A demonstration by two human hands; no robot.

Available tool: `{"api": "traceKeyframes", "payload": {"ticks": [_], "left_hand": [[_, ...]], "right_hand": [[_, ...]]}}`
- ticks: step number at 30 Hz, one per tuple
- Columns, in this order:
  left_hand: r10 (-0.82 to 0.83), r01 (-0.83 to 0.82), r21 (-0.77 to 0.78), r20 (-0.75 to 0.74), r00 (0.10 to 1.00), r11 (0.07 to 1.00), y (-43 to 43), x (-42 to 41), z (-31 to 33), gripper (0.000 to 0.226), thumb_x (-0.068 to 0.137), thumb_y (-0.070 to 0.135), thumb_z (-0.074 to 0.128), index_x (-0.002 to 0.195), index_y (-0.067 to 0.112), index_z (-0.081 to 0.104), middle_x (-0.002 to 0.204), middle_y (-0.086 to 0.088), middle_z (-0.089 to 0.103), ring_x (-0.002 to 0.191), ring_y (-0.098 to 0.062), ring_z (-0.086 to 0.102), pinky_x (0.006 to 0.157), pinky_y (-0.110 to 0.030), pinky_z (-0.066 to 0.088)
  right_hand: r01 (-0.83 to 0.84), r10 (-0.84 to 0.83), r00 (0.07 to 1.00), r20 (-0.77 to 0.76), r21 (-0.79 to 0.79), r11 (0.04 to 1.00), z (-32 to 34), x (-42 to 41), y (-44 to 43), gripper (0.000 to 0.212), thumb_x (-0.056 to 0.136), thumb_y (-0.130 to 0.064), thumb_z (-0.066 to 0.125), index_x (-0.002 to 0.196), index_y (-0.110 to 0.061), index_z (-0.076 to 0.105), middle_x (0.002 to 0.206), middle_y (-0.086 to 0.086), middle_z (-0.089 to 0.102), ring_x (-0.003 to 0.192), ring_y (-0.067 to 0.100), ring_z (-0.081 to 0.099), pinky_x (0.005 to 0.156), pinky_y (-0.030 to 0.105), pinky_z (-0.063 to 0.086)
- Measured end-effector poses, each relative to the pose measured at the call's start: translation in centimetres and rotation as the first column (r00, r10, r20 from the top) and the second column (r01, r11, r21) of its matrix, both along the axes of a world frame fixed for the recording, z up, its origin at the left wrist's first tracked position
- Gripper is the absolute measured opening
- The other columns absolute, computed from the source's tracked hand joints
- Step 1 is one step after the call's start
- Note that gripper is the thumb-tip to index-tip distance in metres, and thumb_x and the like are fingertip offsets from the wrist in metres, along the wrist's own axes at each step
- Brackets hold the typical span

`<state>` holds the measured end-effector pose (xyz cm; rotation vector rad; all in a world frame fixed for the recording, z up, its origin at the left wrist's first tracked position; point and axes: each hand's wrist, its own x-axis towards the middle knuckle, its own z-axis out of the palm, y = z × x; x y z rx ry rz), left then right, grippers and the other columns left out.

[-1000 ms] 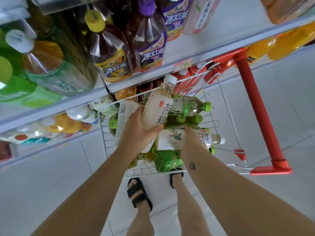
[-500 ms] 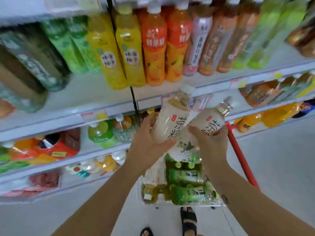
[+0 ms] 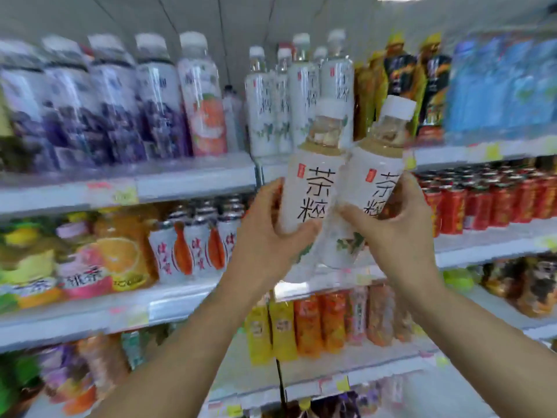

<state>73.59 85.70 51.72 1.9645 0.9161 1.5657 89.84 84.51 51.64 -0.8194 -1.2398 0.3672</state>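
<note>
I hold up two white tea bottles with white caps and black characters in front of the drink shelves. My left hand point(image 3: 265, 236) grips the left tea bottle point(image 3: 313, 176) around its lower body. My right hand point(image 3: 398, 233) grips the right tea bottle point(image 3: 373, 182), which tilts slightly right. The two bottles touch side by side. Just behind them, on the top shelf, stands a row of matching white bottles point(image 3: 280, 98).
Shelves full of drinks fill the view: purple-labelled bottles point(image 3: 105, 110) at top left, red cans point(image 3: 488, 200) at right, orange and yellow bottles point(image 3: 304, 324) below my hands, blue packs point(image 3: 500, 86) at top right. A shelf edge point(image 3: 126, 179) carries price tags.
Both hands lifted the two bottles out of the cart and up to top-shelf height. My view swung upward, so the cart and floor left the frame.
</note>
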Motion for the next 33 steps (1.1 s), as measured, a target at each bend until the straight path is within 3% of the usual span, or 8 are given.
{"api": "traceKeyframes", "payload": {"ticks": [3,11,15,17,22,26,30,33], "left_hand": [[0.034,-0.031,0.097,-0.031,0.999,0.995,0.3,-0.1,4.1,0.056,0.079,0.019,0.073,0.108,0.052,0.038,0.117,0.010,0.061,0.093,0.001,0.063,0.068,-0.021,0.056],[0.105,-0.105,0.360,0.018,0.994,0.927,3.0,0.6,14.2,0.054,0.082,0.018,0.070,0.123,0.038,0.040,0.121,0.014,0.056,0.101,0.007,0.056,0.070,-0.012,0.051],[0.186,-0.192,0.427,0.054,0.981,0.884,6.2,0.7,16.2,0.054,0.080,0.025,0.071,0.112,0.055,0.038,0.123,0.011,0.053,0.105,0.002,0.055,0.084,-0.034,0.055],[0.223,-0.238,0.435,0.086,0.971,0.868,8.1,0.6,16.3,0.053,0.079,0.024,0.071,0.114,0.051,0.041,0.121,0.010,0.054,0.105,0.001,0.055,0.086,-0.038,0.054],[0.166,-0.202,0.303,0.139,0.976,0.931,11.9,0.5,15.4,0.052,0.082,0.014,0.069,0.117,0.040,0.042,0.113,0.011,0.060,0.093,0.002,0.062,0.069,-0.026,0.058],[0.147,-0.172,0.158,0.160,0.976,0.972,13.9,0.4,14.4,0.049,0.083,0.014,0.069,0.119,0.034,0.043,0.115,0.002,0.063,0.099,-0.018,0.065,0.071,-0.033,0.058],[0.177,-0.189,0.062,0.154,0.972,0.980,15.1,0.3,13.8,0.046,0.085,0.018,0.067,0.125,0.026,0.044,0.111,0.010,0.061,0.099,-0.014,0.064,0.068,-0.018,0.054],[0.205,-0.212,0.033,0.150,0.967,0.977,15.5,0.3,14.0,0.050,0.087,0.019,0.064,0.129,0.028,0.039,0.110,0.010,0.059,0.095,-0.011,0.063,0.067,-0.018,0.052]], "right_hand": [[0.002,-0.007,0.999,0.032,0.131,0.991,4.5,0.2,0.7,0.060,0.072,-0.009,0.077,0.125,-0.018,0.050,0.105,-0.012,0.064,0.091,-0.005,0.062,0.070,0.011,0.051],[-0.028,0.012,0.999,0.045,0.377,0.926,15.0,0.3,3.7,0.063,0.072,-0.011,0.077,0.126,-0.019,0.046,0.103,-0.018,0.057,0.090,-0.018,0.053,0.068,0.005,0.047],[-0.045,0.031,0.999,0.041,0.402,0.915,17.0,-0.3,6.8,0.062,0.072,-0.011,0.078,0.122,-0.026,0.044,0.106,-0.018,0.057,0.094,-0.016,0.054,0.071,0.007,0.048],[-0.061,0.039,0.997,0.063,0.394,0.917,17.0,-0.6,8.7,0.060,0.071,-0.009,0.078,0.117,-0.029,0.044,0.104,-0.018,0.057,0.090,-0.019,0.054,0.068,0.003,0.046],[-0.026,-0.030,0.987,0.158,0.342,0.939,15.9,-1.1,13.1,0.061,0.068,-0.015,0.080,0.117,-0.030,0.047,0.109,-0.008,0.059,0.096,-0.007,0.056,0.074,0.016,0.053],[-0.022,-0.053,0.972,0.229,0.316,0.949,15.2,-1.0,14.6,0.060,0.069,-0.012,0.080,0.114,-0.032,0.046,0.103,-0.020,0.058,0.092,-0.018,0.055,0.070,0.008,0.050],[0.055,-0.130,0.938,0.320,0.233,0.971,14.7,-0.9,16.5,0.069,0.068,-0.029,0.079,0.127,-0.032,0.044,0.113,-0.015,0.060,0.105,0.002,0.058,0.084,0.033,0.056],[0.095,-0.157,0.929,0.336,0.193,0.977,14.7,-0.8,17.4,0.068,0.070,-0.034,0.076,0.128,-0.036,0.041,0.114,-0.015,0.060,0.106,0.006,0.058,0.085,0.039,0.055]]}}
